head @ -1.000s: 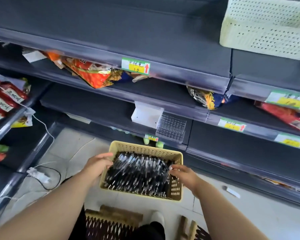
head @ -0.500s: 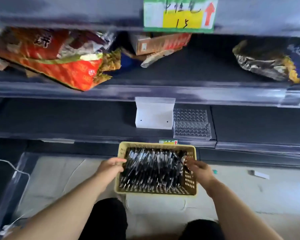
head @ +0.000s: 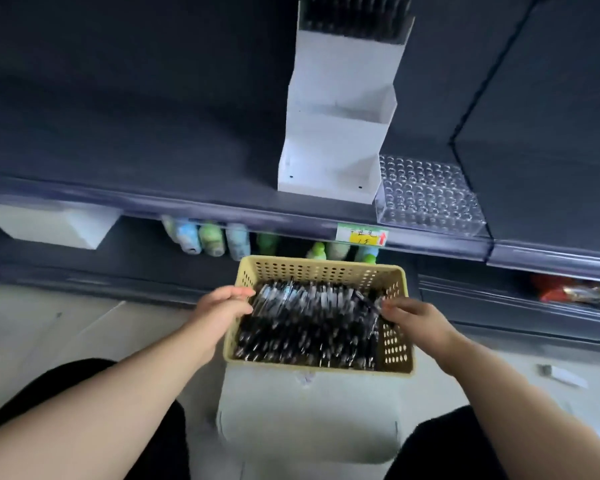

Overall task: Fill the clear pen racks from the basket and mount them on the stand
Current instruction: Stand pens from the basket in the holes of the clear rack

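A yellow perforated basket full of black pens sits low in front of me on a pale stool. My left hand grips its left rim. My right hand reaches into the basket's right side, fingers curled on the pens there. On the dark shelf above stands a white stepped stand; its top step holds a rack filled with dark pens. An empty clear pen rack with rows of holes lies on the shelf just right of the stand's base.
The shelf edge carries a yellow-green price tag. Bottles lie on the shelf below, beside a white box at left. Red snack packs sit lower right. A pale stool stands under the basket on the light floor.
The view has dropped and closed in on the shelf with the stand. The basket stays between my hands; my right hand has reached further onto the pens.
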{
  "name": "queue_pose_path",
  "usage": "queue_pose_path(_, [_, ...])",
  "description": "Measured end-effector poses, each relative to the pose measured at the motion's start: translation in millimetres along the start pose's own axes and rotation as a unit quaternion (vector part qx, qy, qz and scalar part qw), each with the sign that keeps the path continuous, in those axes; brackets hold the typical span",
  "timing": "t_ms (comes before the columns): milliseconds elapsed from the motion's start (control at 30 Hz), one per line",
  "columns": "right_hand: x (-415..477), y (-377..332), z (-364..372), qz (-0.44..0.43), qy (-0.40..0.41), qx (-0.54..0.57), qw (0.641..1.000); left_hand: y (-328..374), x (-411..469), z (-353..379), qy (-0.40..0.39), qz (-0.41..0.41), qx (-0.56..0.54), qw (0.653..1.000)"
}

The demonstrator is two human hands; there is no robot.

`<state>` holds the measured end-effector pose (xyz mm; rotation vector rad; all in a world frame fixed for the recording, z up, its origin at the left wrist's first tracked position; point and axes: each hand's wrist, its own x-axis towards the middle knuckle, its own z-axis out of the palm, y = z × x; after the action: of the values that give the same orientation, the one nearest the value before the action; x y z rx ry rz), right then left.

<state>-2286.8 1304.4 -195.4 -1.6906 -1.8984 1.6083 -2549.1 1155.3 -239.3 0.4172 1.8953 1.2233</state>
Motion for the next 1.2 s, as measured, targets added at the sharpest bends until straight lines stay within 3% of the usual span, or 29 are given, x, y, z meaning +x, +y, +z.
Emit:
queue_pose_path(167, [-47.2, -8.0, 3.0, -0.03, 0.074, 0.055, 0.995, 9.5, -39.9, -6.0, -0.013, 0.032, 0.011, 0.999])
queue_pose_path(400, [-87.6, 17.9, -6.9, -0.014, 0.054, 0.056, 0.997, 19.0, -70.6, -1.1, 0.013, 0.005, -0.007, 1.0])
queue_pose_path(667, [-22.0, 34.8, -4.2, 0.068, -0.007, 0.0, 0.998, 21.9, -23.4, 29.6, 0.033, -0.042, 0.058, 0.997])
queue_pose_path(1067, [5.0, 51.0, -30.4, 0.043, -0.023, -0.015, 0.999, 15.2, -8.4, 53.5, 0.004, -0.089, 0.069, 0.994])
queue_pose_path(1200, [10.0, 51.9, -15.5, 0.056, -0.031, -0.054, 0.996, 5.9, -15.6, 61.7, 0.031, -0.107, 0.087, 0.99])
